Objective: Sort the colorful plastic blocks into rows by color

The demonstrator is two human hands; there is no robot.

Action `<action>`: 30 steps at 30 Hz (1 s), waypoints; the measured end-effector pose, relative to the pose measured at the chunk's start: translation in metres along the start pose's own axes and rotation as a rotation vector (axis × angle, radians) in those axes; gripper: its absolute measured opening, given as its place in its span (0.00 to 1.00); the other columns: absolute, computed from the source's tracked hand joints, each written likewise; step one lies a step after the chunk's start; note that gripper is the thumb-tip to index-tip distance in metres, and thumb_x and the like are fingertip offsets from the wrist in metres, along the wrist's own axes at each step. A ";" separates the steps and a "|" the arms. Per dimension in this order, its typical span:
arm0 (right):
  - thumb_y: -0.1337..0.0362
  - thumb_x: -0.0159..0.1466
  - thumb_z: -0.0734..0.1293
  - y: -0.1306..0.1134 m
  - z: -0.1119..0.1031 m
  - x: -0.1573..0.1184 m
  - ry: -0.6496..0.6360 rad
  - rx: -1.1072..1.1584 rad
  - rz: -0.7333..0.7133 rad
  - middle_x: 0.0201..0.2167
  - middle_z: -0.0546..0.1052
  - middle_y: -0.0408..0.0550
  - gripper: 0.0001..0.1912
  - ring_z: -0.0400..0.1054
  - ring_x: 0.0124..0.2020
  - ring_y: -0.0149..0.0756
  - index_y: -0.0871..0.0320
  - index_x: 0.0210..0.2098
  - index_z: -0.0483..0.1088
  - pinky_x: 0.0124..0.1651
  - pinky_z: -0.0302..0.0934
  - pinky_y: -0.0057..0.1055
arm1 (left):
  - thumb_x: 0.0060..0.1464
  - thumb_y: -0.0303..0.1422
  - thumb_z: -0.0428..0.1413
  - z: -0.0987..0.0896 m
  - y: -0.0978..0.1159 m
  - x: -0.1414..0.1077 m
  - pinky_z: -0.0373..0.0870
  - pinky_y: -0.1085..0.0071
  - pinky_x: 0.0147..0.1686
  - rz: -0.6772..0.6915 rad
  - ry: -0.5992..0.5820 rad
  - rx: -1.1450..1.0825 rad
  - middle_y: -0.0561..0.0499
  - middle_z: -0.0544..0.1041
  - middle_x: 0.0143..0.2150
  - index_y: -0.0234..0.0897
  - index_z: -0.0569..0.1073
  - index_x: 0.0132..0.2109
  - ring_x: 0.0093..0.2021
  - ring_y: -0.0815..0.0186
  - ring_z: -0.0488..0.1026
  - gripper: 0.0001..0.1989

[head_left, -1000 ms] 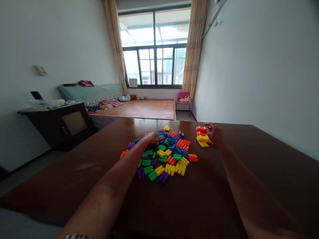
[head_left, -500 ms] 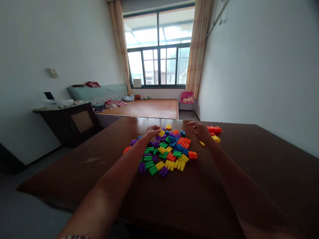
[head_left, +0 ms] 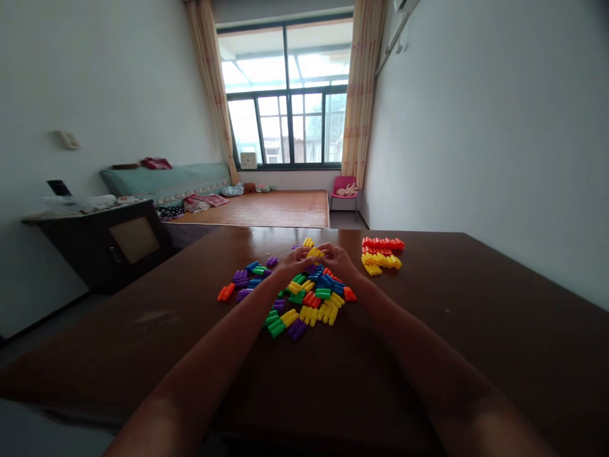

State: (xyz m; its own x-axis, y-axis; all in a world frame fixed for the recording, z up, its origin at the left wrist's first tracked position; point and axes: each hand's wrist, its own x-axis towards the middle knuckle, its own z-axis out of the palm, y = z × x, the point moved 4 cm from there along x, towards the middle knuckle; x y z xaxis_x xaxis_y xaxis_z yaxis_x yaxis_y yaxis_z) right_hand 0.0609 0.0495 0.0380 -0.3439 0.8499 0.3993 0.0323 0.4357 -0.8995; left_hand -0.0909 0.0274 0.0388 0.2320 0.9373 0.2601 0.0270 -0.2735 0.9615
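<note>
My left hand (head_left: pixel 294 260) and my right hand (head_left: pixel 337 260) meet over the far part of a pile of plastic blocks. Between their fingertips is a yellow block (head_left: pixel 314 254) made of joined tubes, gripped from both sides. Beneath and in front of the hands lie loose purple, blue, green, orange and yellow blocks, among them a yellow block (head_left: pixel 309 315) and a purple block (head_left: pixel 297 329) at the near edge. My forearms cover part of the pile. To the right of my right hand are a row of red blocks (head_left: pixel 383 244) and some yellow blocks (head_left: pixel 382 261).
Everything lies on a dark brown table (head_left: pixel 409 355). Beyond it are a bed (head_left: pixel 285 208), a pink chair (head_left: pixel 343 185) and a window. A dark cabinet (head_left: pixel 128 238) stands to the left.
My right hand has moved left from beside the red and yellow group to join my left hand at the yellow block. The view has turned slightly right.
</note>
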 end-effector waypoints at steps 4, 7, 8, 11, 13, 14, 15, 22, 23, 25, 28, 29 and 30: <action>0.54 0.48 0.74 0.006 -0.003 0.006 0.080 0.207 0.035 0.29 0.76 0.42 0.20 0.70 0.31 0.33 0.55 0.37 0.69 0.36 0.65 0.31 | 0.40 0.41 0.66 -0.005 -0.013 -0.006 0.72 0.66 0.42 -0.031 -0.030 0.078 0.47 0.80 0.39 0.33 0.75 0.46 0.40 0.63 0.76 0.25; 0.51 0.48 0.74 0.006 -0.042 0.009 0.270 0.250 0.053 0.32 0.76 0.43 0.24 0.70 0.32 0.33 0.55 0.39 0.68 0.35 0.66 0.31 | 0.40 0.41 0.66 -0.017 -0.017 -0.005 0.72 0.63 0.44 -0.036 0.035 0.202 0.47 0.81 0.38 0.33 0.76 0.46 0.41 0.59 0.77 0.25; 0.51 0.48 0.73 0.006 -0.062 0.009 0.306 0.217 0.071 0.34 0.76 0.44 0.24 0.70 0.32 0.32 0.55 0.41 0.68 0.34 0.66 0.30 | 0.40 0.41 0.65 -0.022 -0.015 -0.004 0.73 0.63 0.43 -0.025 0.051 0.258 0.47 0.81 0.38 0.33 0.76 0.46 0.41 0.59 0.77 0.25; 0.54 0.48 0.74 0.008 -0.134 -0.002 0.277 -0.054 0.194 0.35 0.76 0.46 0.24 0.70 0.33 0.33 0.56 0.41 0.69 0.35 0.67 0.30 | 0.44 0.42 0.62 -0.039 -0.002 0.000 0.73 0.64 0.44 0.031 0.065 0.451 0.47 0.81 0.39 0.34 0.78 0.44 0.41 0.58 0.77 0.21; 0.58 0.47 0.75 0.012 -0.180 -0.018 0.276 -0.278 0.310 0.32 0.76 0.47 0.20 0.71 0.32 0.34 0.59 0.36 0.70 0.34 0.67 0.30 | 0.46 0.41 0.60 -0.049 0.006 0.001 0.72 0.65 0.44 0.059 0.055 0.597 0.48 0.81 0.39 0.35 0.78 0.43 0.41 0.59 0.77 0.19; 0.59 0.46 0.76 0.015 -0.199 -0.027 0.268 -0.366 0.352 0.30 0.76 0.48 0.19 0.71 0.30 0.34 0.60 0.34 0.70 0.33 0.68 0.30 | 0.46 0.40 0.59 -0.053 0.007 0.001 0.72 0.65 0.44 0.070 0.052 0.670 0.49 0.81 0.40 0.35 0.79 0.43 0.41 0.59 0.77 0.18; 0.60 0.46 0.76 0.018 -0.212 -0.036 0.261 -0.434 0.390 0.28 0.76 0.49 0.17 0.70 0.29 0.34 0.60 0.32 0.70 0.32 0.68 0.31 | 0.47 0.39 0.59 -0.056 0.007 0.000 0.72 0.66 0.44 0.079 0.053 0.740 0.49 0.82 0.40 0.36 0.79 0.43 0.41 0.59 0.77 0.17; 0.52 0.46 0.75 0.034 -0.208 -0.052 0.132 -0.635 0.466 0.23 0.74 0.45 0.19 0.68 0.21 0.30 0.60 0.29 0.73 0.27 0.67 0.29 | 0.52 0.34 0.54 -0.058 -0.010 -0.020 0.68 0.65 0.51 0.181 0.066 0.998 0.50 0.78 0.49 0.43 0.77 0.47 0.48 0.60 0.74 0.16; 0.52 0.46 0.75 0.033 -0.206 -0.049 0.116 -0.672 0.477 0.22 0.74 0.44 0.19 0.68 0.20 0.29 0.59 0.29 0.73 0.25 0.66 0.28 | 0.53 0.33 0.53 -0.057 -0.010 -0.023 0.68 0.65 0.52 0.185 0.050 1.020 0.51 0.77 0.50 0.44 0.77 0.48 0.49 0.60 0.74 0.16; 0.53 0.47 0.75 0.031 -0.206 -0.043 0.076 -0.760 0.498 0.20 0.73 0.42 0.18 0.67 0.18 0.29 0.58 0.31 0.73 0.24 0.64 0.27 | 0.54 0.33 0.52 -0.056 -0.008 -0.026 0.68 0.65 0.52 0.185 0.042 1.053 0.51 0.76 0.52 0.45 0.77 0.49 0.50 0.60 0.73 0.16; 0.59 0.48 0.74 0.027 -0.206 -0.033 0.007 -0.904 0.513 0.21 0.75 0.42 0.12 0.68 0.20 0.30 0.56 0.30 0.74 0.26 0.63 0.27 | 0.55 0.33 0.51 -0.054 -0.003 -0.028 0.67 0.65 0.53 0.202 0.048 1.077 0.50 0.76 0.52 0.44 0.77 0.49 0.51 0.60 0.73 0.16; 0.62 0.48 0.74 0.026 -0.205 -0.031 -0.017 -0.938 0.509 0.22 0.76 0.42 0.10 0.70 0.22 0.31 0.56 0.30 0.74 0.28 0.63 0.27 | 0.55 0.33 0.50 -0.054 -0.002 -0.028 0.67 0.65 0.53 0.216 0.051 1.077 0.50 0.76 0.52 0.43 0.77 0.48 0.51 0.60 0.73 0.16; 0.65 0.47 0.73 0.027 -0.202 -0.028 -0.044 -0.962 0.503 0.25 0.77 0.43 0.09 0.71 0.25 0.32 0.56 0.29 0.75 0.30 0.64 0.27 | 0.55 0.33 0.50 -0.054 -0.001 -0.028 0.67 0.65 0.53 0.229 0.053 1.077 0.50 0.76 0.51 0.43 0.77 0.47 0.51 0.60 0.72 0.16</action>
State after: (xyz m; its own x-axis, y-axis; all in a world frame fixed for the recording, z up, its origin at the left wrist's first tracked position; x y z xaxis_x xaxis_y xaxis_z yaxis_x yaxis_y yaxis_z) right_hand 0.2608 0.0968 0.0384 -0.1186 0.9929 -0.0006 0.8942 0.1066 -0.4349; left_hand -0.1500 0.0129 0.0352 0.2984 0.8414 0.4506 0.8280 -0.4630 0.3161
